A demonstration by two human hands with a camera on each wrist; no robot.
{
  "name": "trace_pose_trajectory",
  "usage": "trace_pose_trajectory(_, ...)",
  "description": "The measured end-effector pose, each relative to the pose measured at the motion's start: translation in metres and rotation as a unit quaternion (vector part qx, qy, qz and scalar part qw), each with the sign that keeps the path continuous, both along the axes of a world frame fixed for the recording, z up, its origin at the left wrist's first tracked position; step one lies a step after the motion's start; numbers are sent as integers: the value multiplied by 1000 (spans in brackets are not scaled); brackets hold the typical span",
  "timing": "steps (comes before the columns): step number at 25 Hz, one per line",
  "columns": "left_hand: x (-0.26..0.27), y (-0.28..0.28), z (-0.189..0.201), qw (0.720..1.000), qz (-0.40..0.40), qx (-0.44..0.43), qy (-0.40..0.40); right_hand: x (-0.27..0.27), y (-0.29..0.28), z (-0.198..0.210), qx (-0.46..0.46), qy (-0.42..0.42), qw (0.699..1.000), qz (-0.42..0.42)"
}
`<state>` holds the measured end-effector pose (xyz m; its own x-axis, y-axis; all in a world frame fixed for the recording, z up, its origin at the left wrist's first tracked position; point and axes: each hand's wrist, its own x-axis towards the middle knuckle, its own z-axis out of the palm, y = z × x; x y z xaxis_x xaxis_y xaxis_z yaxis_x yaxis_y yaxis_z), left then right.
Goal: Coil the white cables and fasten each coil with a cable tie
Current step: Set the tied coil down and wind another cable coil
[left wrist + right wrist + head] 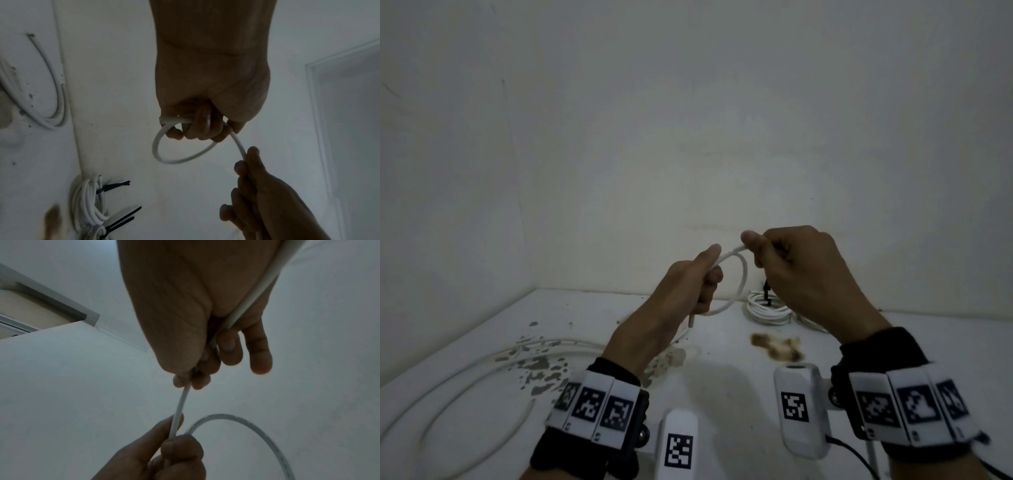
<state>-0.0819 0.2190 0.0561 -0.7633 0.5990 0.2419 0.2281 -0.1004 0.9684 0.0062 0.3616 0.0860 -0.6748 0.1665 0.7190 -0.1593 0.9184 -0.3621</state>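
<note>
White cable point(742, 274): one loop formed, held in the air above the table point(722, 387), between both hands. Left hand point(688, 287): fingers curled round the loop, cut end poking out below the fist. Right hand point(801, 270): thumb and fingers pinching the cable just right of the left hand. Loose cable slack point(482, 363): near left on the table. Finished coils point(767, 308): far centre, bound with black cable ties point(112, 186). Brown stain point(777, 347): near the coils

You're in a bare, dim room, likely a plain home corner: a stained white worktop point(722, 383) set against blank white walls point(688, 120), with a door frame point(320, 113) beside it.
</note>
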Motion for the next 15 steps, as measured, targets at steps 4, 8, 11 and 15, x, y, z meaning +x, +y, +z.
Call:
trace_pose_trajectory(4,1,1,-2,997,69,-7,-21,-5,-2,-4,-50,44,997,-40)
trace_pose_trajectory(8,5,5,1,997,47,-10,-55,-8,-3,-4,-120,93,987,-51)
trace_pose_trajectory(11,7,15,8,997,48,-25,-50,-8,-4,-2,-192,131,971,-61)
trace_pose_trajectory(15,10,26,4,997,53,-34,-47,-4,-2,-1,-275,117,954,-9)
